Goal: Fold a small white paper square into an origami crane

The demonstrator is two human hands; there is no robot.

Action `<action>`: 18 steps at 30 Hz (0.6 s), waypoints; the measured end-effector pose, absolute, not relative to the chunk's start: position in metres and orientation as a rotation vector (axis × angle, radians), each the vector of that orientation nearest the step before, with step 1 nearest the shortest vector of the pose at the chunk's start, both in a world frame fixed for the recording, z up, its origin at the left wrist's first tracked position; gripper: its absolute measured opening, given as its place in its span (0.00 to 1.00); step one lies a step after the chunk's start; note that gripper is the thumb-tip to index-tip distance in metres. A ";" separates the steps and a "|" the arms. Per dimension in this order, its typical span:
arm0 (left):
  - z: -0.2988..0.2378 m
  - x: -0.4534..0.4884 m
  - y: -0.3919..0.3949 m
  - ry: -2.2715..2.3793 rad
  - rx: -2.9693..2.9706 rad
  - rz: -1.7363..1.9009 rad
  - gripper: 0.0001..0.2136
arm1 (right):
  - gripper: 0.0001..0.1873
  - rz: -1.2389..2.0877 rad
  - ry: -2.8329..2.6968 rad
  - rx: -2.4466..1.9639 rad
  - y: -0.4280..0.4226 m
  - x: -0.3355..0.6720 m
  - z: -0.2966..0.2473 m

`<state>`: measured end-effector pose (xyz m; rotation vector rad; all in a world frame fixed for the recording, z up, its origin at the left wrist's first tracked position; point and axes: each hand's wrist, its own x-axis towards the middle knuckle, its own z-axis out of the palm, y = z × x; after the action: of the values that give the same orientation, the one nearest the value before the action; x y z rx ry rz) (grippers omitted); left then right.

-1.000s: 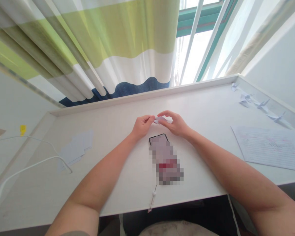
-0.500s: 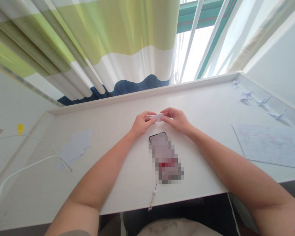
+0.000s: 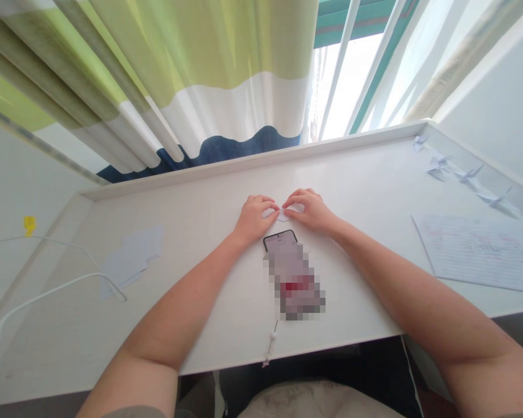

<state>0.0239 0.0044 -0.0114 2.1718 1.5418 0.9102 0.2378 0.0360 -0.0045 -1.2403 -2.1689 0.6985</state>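
Left hand (image 3: 256, 219) and right hand (image 3: 311, 210) lowered, folded paper (image 3: 283, 216) now down flat on the desk (image 3: 366, 180)

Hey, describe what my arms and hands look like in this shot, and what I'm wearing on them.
Your left hand and right hand are bare, with no gloves, and both forearms are bare too. No watch or bracelet shows on either wrist. At the bottom of the view, a greyish sleeve hem crosses your left upper arm, so it looks like a short sleeve.
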 end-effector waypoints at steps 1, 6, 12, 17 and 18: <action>-0.012 0.024 0.004 1.535 2.183 0.911 0.05 | 0.07 0.702 -2.171 -1.238 0.037 0.238 -0.005; -0.010 0.024 0.004 1.515 2.194 0.944 0.04 | 0.06 0.673 -2.177 -1.132 0.040 0.242 -0.005; -0.011 0.026 0.001 1.530 2.107 1.184 0.04 | 0.09 0.741 -2.003 -1.198 0.031 0.236 0.003; -0.010 0.029 -0.003 1.235 2.148 1.233 0.03 | 0.23 1.018 -1.815 -1.027 0.024 0.226 0.000; -0.009 0.029 -0.004 1.202 2.154 1.218 0.04 | 0.26 1.042 -1.795 -0.977 0.024 0.226 -0.001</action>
<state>0.0288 -0.0039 -0.0087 2.1535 1.2020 1.2181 0.2258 0.0238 -0.0005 -0.9769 -1.7951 1.0420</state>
